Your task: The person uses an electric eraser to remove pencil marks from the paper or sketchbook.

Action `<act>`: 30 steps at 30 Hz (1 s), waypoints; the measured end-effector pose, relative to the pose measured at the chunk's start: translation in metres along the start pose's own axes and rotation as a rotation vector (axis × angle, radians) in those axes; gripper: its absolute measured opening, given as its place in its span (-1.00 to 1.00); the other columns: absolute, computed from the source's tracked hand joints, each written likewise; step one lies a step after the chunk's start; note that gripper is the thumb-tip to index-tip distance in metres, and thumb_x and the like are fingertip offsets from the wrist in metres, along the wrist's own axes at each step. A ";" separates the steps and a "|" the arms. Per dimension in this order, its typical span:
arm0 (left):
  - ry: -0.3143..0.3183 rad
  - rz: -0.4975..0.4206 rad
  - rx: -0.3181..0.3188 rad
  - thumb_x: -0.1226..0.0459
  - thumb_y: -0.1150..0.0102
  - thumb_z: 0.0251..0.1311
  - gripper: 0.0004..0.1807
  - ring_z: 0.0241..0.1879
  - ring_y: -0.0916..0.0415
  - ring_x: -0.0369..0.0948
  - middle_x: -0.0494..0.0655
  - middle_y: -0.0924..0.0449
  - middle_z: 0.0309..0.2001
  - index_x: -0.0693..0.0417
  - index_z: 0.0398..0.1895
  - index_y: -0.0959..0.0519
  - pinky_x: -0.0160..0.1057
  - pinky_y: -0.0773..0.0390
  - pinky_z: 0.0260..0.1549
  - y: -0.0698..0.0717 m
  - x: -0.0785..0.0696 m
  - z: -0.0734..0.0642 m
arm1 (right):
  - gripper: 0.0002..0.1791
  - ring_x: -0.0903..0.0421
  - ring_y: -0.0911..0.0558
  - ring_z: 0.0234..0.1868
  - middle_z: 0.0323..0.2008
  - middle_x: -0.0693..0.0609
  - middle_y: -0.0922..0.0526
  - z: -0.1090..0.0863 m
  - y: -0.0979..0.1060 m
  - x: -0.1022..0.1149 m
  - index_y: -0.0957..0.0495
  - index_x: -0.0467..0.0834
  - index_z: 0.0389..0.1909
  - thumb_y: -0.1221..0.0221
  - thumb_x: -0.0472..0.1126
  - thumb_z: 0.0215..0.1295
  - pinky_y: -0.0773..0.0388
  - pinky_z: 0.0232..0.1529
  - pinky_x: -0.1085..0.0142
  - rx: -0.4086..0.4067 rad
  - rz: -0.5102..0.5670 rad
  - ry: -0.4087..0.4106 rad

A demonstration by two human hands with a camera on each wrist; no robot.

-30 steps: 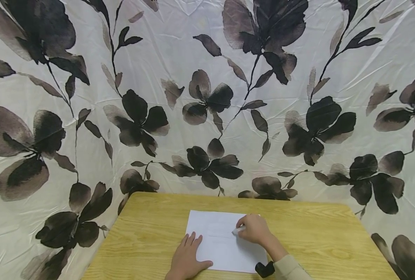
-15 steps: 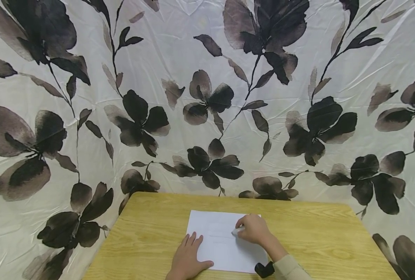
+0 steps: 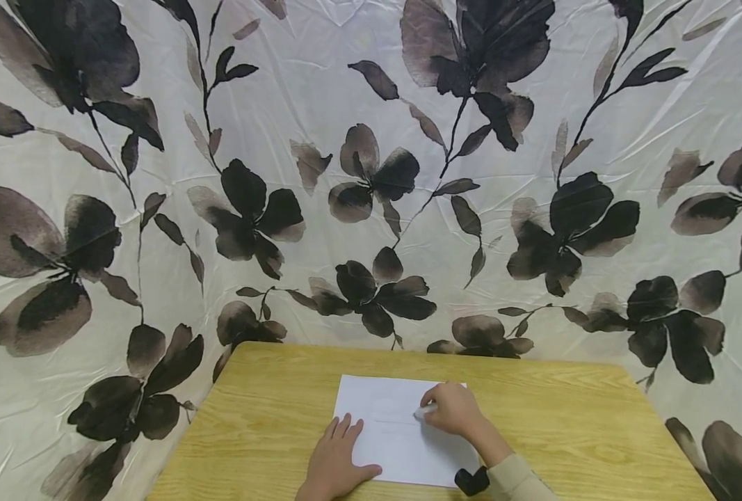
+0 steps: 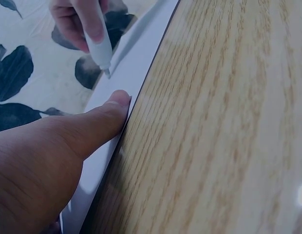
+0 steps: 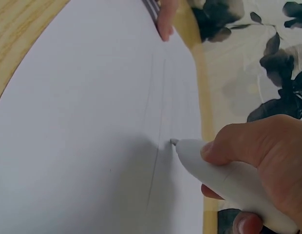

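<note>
A white sheet of paper (image 3: 402, 452) with a few thin faint lines lies on the wooden table. My left hand (image 3: 339, 463) rests spread over its left edge, and the thumb (image 4: 107, 114) presses near the paper's front edge. Over the right part of the sheet, my right hand (image 3: 455, 410) grips a thick white correction pen (image 5: 224, 178) with a thin metal tip. That tip points left and down, right at the paper beside the faint lines (image 5: 155, 170). Fingers are wrapped round the pen's body, partly hiding it in the head view.
The yellow wood-grain table (image 3: 270, 396) has rounded far corners. Behind and around it hangs a white cloth (image 3: 283, 104) printed with dark flowers. A black band (image 3: 472, 480) is at the right wrist, next to a beige sleeve (image 3: 517, 476).
The correction pen's tip has crept very slightly left over the paper. My left hand stays in the same place on the sheet.
</note>
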State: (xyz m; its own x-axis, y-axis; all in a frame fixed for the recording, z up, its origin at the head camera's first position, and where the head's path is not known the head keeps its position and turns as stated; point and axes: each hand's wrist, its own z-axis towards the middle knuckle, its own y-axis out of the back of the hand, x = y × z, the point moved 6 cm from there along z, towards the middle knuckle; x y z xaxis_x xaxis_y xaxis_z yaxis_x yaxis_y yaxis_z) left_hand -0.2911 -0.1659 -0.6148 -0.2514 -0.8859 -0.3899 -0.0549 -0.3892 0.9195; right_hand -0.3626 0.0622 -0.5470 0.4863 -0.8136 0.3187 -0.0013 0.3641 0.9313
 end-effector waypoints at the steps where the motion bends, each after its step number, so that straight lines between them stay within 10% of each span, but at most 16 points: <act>1: 0.002 -0.002 0.002 -0.41 -0.23 -0.14 0.07 0.36 -0.09 0.25 0.25 -0.25 0.36 0.14 0.33 -0.40 0.25 -0.19 0.26 0.000 0.000 0.000 | -0.86 0.30 -0.48 -0.50 -0.44 0.18 -0.70 0.000 0.000 0.000 -0.76 0.04 -0.44 -0.37 -0.20 -0.10 -0.41 -0.60 0.37 0.000 0.001 0.002; 30: 0.015 -0.013 -0.005 -0.43 -0.22 -0.16 0.08 0.36 -0.09 0.24 0.23 -0.26 0.36 0.12 0.32 -0.41 0.26 -0.20 0.25 -0.002 0.002 0.000 | -0.88 0.30 -0.47 -0.52 -0.47 0.18 -0.70 0.001 0.005 0.010 -0.76 0.02 -0.45 -0.38 -0.22 -0.09 -0.36 -0.61 0.37 -0.031 -0.013 0.039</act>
State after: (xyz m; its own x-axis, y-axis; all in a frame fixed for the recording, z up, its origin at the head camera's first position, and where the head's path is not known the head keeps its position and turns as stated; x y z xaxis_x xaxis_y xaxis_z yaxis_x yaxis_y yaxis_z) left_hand -0.2918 -0.1665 -0.6173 -0.2360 -0.8846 -0.4023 -0.0536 -0.4015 0.9143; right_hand -0.3591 0.0557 -0.5390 0.5194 -0.8006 0.2987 0.0324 0.3677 0.9294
